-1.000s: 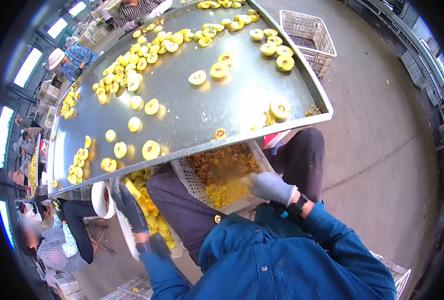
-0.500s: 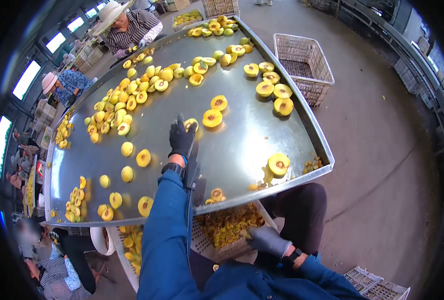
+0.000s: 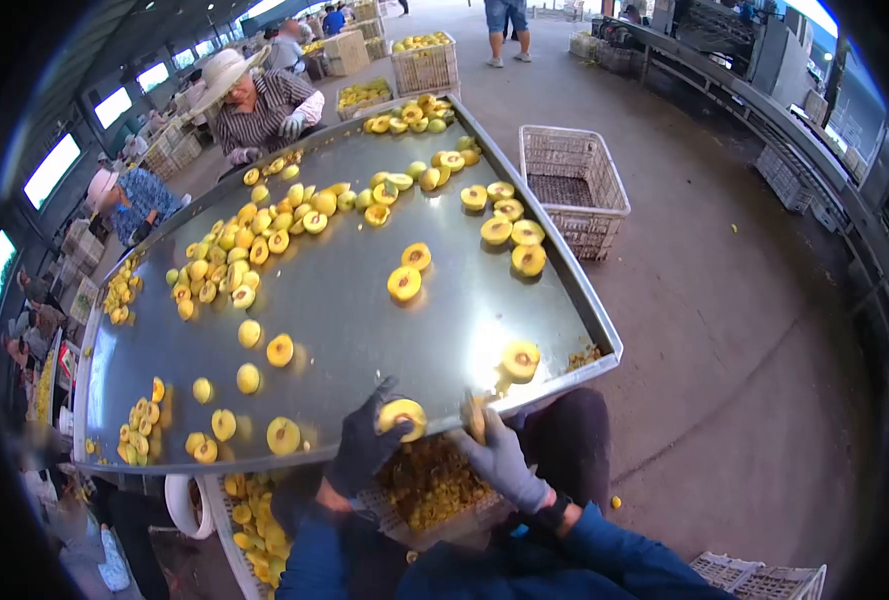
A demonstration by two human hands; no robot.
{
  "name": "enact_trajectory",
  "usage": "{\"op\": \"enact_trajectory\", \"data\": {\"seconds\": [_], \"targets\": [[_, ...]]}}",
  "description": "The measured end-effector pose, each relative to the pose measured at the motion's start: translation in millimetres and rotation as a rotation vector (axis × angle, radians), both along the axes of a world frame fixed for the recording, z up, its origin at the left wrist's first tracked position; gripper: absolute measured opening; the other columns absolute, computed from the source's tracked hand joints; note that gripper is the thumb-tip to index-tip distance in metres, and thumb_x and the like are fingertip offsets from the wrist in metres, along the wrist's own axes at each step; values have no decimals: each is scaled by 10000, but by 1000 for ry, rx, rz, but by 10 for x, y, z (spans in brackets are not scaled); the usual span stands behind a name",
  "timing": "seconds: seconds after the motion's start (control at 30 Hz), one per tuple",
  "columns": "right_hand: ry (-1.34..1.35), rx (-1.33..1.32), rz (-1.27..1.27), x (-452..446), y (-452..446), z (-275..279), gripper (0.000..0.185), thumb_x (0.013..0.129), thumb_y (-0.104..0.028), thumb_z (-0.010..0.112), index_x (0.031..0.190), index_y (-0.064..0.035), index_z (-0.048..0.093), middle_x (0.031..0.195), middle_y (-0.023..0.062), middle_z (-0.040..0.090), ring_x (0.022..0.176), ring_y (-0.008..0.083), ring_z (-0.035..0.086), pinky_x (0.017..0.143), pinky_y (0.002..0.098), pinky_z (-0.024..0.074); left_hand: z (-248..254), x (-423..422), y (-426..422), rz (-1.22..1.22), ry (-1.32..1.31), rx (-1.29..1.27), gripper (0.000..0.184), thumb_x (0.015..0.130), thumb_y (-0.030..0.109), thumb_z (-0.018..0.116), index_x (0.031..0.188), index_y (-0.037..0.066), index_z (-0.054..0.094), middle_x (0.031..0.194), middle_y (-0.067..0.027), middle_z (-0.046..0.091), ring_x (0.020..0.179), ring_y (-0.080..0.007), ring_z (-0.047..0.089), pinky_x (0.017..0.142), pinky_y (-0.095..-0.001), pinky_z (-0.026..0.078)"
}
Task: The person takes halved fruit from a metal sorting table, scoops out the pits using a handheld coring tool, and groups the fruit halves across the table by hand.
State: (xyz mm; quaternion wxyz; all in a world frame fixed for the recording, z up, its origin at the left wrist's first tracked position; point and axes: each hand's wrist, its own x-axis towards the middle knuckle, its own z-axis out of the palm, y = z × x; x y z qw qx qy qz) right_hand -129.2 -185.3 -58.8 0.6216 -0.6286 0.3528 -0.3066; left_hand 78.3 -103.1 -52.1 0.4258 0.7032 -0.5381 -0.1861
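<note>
My left hand (image 3: 362,445), in a dark glove, grips a halved yellow fruit (image 3: 402,419) with its cut face and brown pit showing, just over the table's near edge. To its right, my right hand (image 3: 504,465), in a grey glove, is closed around a small brownish tool or piece (image 3: 476,418) that is too blurred to name. Below both hands a crate (image 3: 434,490) holds pits and yellow scraps. Many fruit halves (image 3: 254,240) lie spread on the metal table (image 3: 344,330). One half (image 3: 520,359) sits near the right corner.
A plastic crate (image 3: 574,180) stands beyond the table's right edge. Another crate of fruit pieces (image 3: 254,520) is at lower left beside a white bucket (image 3: 186,505). A person in a straw hat (image 3: 254,110) works across the table. Machinery (image 3: 764,60) lines the right side.
My left hand has come back from the table's middle to the near edge with a fruit half. My right hand has risen beside it. The view now reaches farther across the room.
</note>
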Motion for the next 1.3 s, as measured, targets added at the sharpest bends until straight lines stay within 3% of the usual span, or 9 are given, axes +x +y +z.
{"op": "enact_trajectory", "data": {"seconds": [0.1,0.13,0.3,0.37,0.47,0.6,0.77,1.03,1.3], "targets": [[-106,339,120,87,174,10,342,910,-234,615,1159,-7,557,889,45,630,766,100,597,633,230,478,50,-528,396,31,-55,-127,562,902,133,654,1385,-25,414,1261,-183,585,1140,-232,576,972,-343,454],[-124,502,188,53,235,68,332,913,-242,607,1142,-4,571,897,25,618,766,83,578,614,213,464,26,-714,459,145,500,-190,563,936,156,611,1411,-24,370,1310,-166,541,1186,-241,533,1017,-354,419],[-103,203,254,78,759,-45,254,907,-264,612,1028,-44,576,783,109,638,690,174,624,613,364,495,-57,-1073,639,429,1084,-656,559,1015,391,422,1407,-3,363,1185,-125,567,1052,-215,567,936,-337,472],[167,-192,291,-5,823,36,219,900,-263,628,980,-77,544,741,184,629,671,306,660,590,419,498,-51,-1023,765,427,1090,-655,570,1016,418,399,1402,-1,367,1124,-119,575,997,-203,572,902,-329,484],[355,-723,380,-89,875,197,225,896,-257,629,941,-72,509,712,170,624,683,350,654,556,425,495,9,-1037,842,415,991,-656,581,1016,430,389,1401,-5,367,1025,-114,595,925,-196,584,864,-325,493],[288,-965,407,-165,863,276,197,846,-158,612,968,-62,491,719,115,621,617,310,655,496,391,497,285,-1094,837,433,621,-448,671,1006,532,291,1395,-6,389,956,-106,621,881,-197,599,842,-322,495],[482,-939,514,-187,883,332,164,852,-129,559,981,-49,496,732,107,628,596,293,658,471,398,504,266,-1106,867,385,860,-469,693,1010,555,233,1396,4,396,931,-96,631,845,-182,607,815,-309,497],[489,-896,567,-166,909,226,181,851,-114,556,992,-24,486,659,115,633,579,306,658,466,412,506,609,-1212,875,438,628,-324,631,1031,506,237,1357,8,447,916,-89,632,824,-163,604,794,-298,499],[401,-738,687,-196,762,199,204,859,-108,553,1006,8,471,688,162,643,633,347,663,504,440,510,326,-1128,834,435,594,-359,602,1025,490,309,1290,-14,503,863,-93,638,785,-155,601,777,-292,501]]}}
